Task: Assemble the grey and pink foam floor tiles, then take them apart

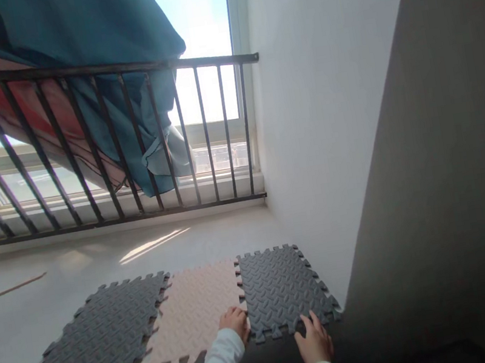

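My left hand (235, 322) rests on the near right corner of a pink foam mat tile (197, 302), its bent fingers beside the seam with a dark grey foam tile (280, 289). Over the near edge of that grey tile, my right hand (314, 339) has its fingers spread, with the fingertips at the puzzle-shaped tabs. A second dark grey tile (97, 339) lies on the pink one's left side. Small dark gaps show along both seams. Whether every tab is fully pressed in I cannot tell.
The tiles lie on a pale ledge (227, 233) beside a white wall (308, 103). A dark metal railing (156, 215) stands at the back, before a window (199, 22) with blue and red cloth (109, 37) hanging there. A thin stick (6, 291) lies at the left.
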`<action>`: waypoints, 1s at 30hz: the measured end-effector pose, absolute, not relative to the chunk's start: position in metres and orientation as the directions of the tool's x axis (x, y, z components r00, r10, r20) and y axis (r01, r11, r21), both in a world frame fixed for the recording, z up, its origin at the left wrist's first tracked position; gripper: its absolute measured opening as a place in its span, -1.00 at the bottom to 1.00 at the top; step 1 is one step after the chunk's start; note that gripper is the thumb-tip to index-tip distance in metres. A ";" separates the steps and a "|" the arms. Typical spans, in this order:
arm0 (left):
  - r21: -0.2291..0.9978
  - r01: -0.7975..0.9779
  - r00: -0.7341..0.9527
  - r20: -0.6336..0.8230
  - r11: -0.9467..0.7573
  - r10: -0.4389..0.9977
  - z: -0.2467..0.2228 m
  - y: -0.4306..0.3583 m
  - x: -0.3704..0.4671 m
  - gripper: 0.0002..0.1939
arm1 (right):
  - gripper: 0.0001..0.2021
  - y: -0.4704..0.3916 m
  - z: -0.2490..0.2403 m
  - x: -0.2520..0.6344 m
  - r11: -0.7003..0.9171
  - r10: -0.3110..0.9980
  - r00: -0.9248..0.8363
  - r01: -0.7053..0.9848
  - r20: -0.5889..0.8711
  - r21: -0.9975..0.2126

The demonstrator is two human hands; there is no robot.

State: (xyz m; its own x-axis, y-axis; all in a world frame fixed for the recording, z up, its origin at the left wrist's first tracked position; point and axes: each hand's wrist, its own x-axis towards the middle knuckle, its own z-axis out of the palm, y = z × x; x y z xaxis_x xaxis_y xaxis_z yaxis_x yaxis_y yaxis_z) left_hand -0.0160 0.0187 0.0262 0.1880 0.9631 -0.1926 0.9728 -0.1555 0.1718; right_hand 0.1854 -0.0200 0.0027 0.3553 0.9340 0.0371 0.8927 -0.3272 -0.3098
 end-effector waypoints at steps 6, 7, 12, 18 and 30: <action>0.174 0.975 0.172 -0.200 -0.138 0.965 0.017 0.021 -0.017 -0.63 | -0.59 -0.020 0.004 0.183 -0.337 0.930 0.365 0.888 0.033 -0.313; 0.174 0.974 0.180 -0.204 -0.146 0.962 0.017 0.022 -0.018 -0.63 | -0.59 -0.020 0.004 0.183 -0.336 0.930 0.365 0.888 0.035 -0.314; 0.192 0.971 0.180 -0.180 -0.145 0.967 0.018 0.026 -0.019 -0.68 | -0.59 -0.021 0.003 0.183 -0.334 0.930 0.365 0.886 0.042 -0.321; 0.186 0.968 0.200 -0.182 -0.166 0.963 0.019 0.028 -0.020 -0.71 | -0.58 -0.022 0.005 0.183 -0.330 0.932 0.361 0.886 0.037 -0.326; 0.217 0.958 0.223 -0.152 -0.188 0.963 0.006 0.021 -0.036 -0.75 | -0.57 -0.020 -0.001 0.187 -0.338 0.927 0.372 0.876 0.038 -0.345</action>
